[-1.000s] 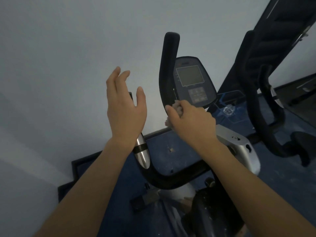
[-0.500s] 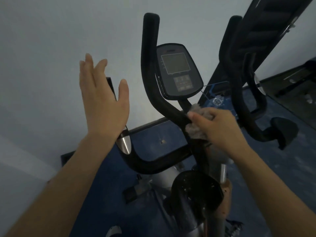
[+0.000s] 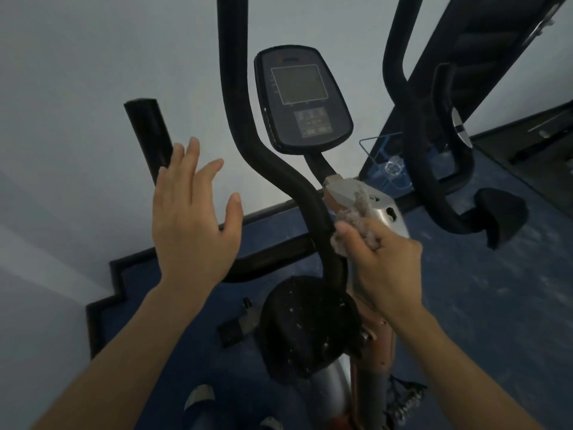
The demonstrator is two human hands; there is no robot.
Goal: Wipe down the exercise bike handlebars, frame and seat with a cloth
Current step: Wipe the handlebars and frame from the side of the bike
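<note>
The left hand (image 3: pixel 195 218) hangs in the air, fingers spread and loose, holding nothing, beside the matte black foam handlebar (image 3: pixel 263 150). The right hand (image 3: pixel 384 268) clenches a fuzzy grey cloth (image 3: pixel 356 225) against that curved bar near the smooth silver frame (image 3: pixel 387 212). It has slid lower down the bar than a moment ago.

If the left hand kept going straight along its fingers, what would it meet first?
Probably the short black handlebar end: the open left hand points up at it, fingertips overlapping its lower part. Depth is unclear; it might pass in front.
</note>
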